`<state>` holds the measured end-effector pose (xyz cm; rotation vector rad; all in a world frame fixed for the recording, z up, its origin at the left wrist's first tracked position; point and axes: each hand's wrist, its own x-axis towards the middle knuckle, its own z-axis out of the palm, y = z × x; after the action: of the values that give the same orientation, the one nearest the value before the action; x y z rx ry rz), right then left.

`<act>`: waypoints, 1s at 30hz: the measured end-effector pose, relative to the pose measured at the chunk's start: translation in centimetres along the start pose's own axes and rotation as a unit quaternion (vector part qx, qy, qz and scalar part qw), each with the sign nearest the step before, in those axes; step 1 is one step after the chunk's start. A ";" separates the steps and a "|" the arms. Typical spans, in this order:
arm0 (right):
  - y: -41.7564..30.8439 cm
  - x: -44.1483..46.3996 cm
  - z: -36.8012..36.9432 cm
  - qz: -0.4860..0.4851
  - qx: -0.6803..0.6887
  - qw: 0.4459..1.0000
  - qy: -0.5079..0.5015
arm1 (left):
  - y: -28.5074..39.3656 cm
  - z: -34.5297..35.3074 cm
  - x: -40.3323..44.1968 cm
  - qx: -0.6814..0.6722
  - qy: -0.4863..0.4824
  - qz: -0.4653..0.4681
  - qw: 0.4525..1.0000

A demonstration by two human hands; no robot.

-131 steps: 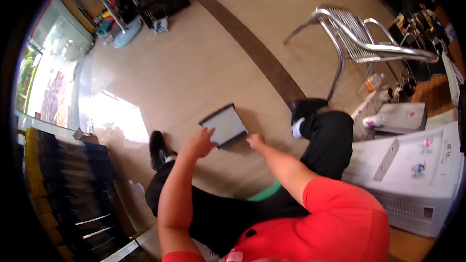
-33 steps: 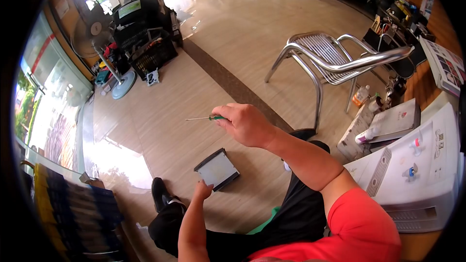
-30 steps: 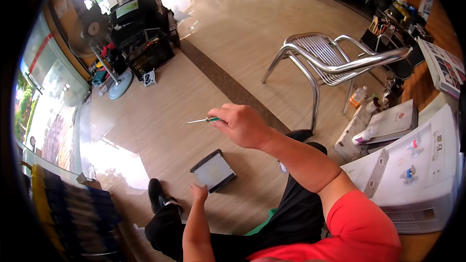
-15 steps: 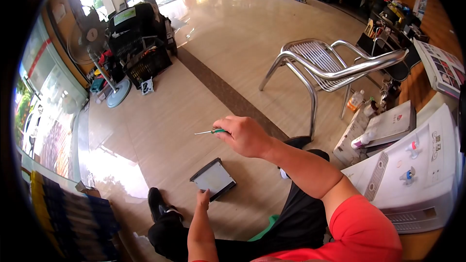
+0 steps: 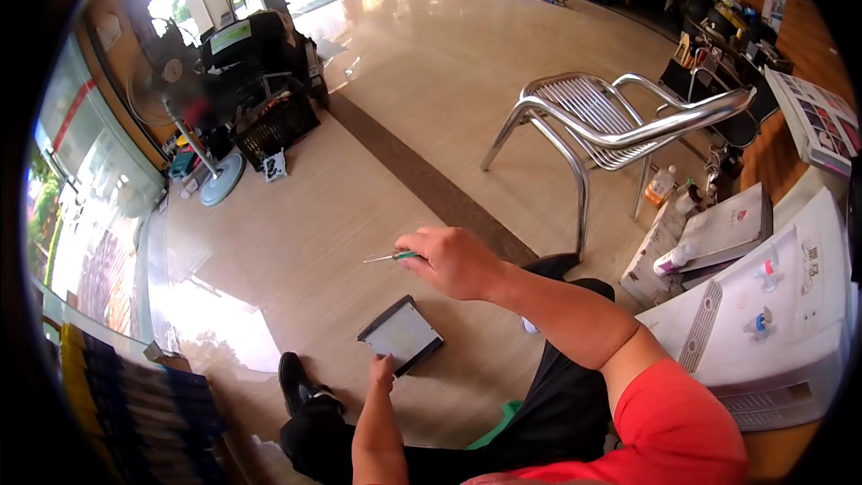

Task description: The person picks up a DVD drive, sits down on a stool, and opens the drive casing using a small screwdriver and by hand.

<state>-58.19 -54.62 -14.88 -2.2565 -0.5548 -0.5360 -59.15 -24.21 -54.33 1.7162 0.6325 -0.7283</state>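
Note:
My right hand (image 5: pixel 456 262) is closed around a small screwdriver (image 5: pixel 405 256) with a green handle. Its thin metal shaft points left, above the floor. Lower down, my left hand (image 5: pixel 382 372) grips the near edge of a flat rectangular device (image 5: pixel 404 334) with a pale top and black edges. The fingers beneath the device are hidden. The screwdriver tip and the device are apart.
A metal chair (image 5: pixel 588 108) stands ahead to the right. White boxes (image 5: pixel 781 305) line my right side. To the left are a standing fan (image 5: pixel 220 181), a black crate (image 5: pixel 277 133) and stacked blue boxes (image 5: pixel 166 413). People are far off at the doorway.
The view has shifted slightly, so most things sit a little lower and further right. Both hands keep their grips, the right on the screwdriver and the left on the device.

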 end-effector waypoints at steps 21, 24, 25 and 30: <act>-0.2 -0.7 1.8 -0.012 0.027 0.999 -0.029 | 0.5 3.1 -0.4 0.483 0.013 0.203 0.851; -0.4 -1.0 2.1 -0.005 0.037 0.999 -0.035 | 0.3 3.4 -0.2 0.517 0.026 0.207 0.830; -0.4 -1.0 2.1 -0.003 0.039 0.999 -0.036 | 1.1 3.7 -0.7 0.517 0.025 0.208 0.830; -0.5 -1.0 2.0 -0.015 0.028 0.998 -0.052 | 7.4 3.9 -2.6 0.462 0.003 0.279 0.842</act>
<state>-58.84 -53.07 -16.43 -2.2356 -0.6490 -0.4157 -56.08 -29.92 -48.47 2.6124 -0.3262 -0.6274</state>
